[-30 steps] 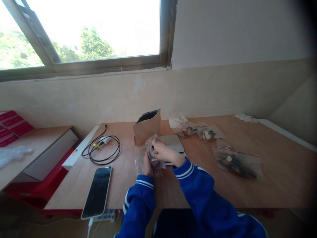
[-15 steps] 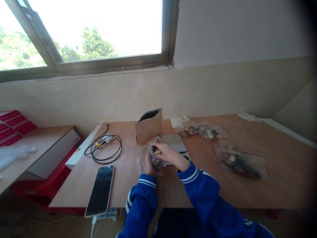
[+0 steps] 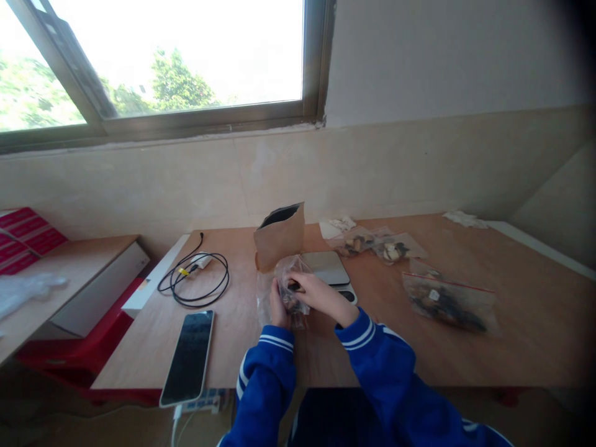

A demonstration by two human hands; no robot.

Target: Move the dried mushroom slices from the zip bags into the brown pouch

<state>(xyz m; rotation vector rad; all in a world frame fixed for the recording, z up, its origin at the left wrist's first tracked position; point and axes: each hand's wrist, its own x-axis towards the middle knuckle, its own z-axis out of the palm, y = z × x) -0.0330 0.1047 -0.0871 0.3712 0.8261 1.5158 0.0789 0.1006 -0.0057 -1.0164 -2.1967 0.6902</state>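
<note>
Both hands are on the small clear bag (image 3: pixel 289 287) at table centre, just at six o'clock from the brown paper pouch (image 3: pixel 279 236): the left hand (image 3: pixel 278 305) closed around its lower edge, the right hand (image 3: pixel 315 293) with fingertips pinched into its mouth. It looks light, soft and crinkly, likely slippery film over loose dried pieces, so the top rim seems the surest hold. The scale (image 3: pixel 328 268) sits at three o'clock.
</note>
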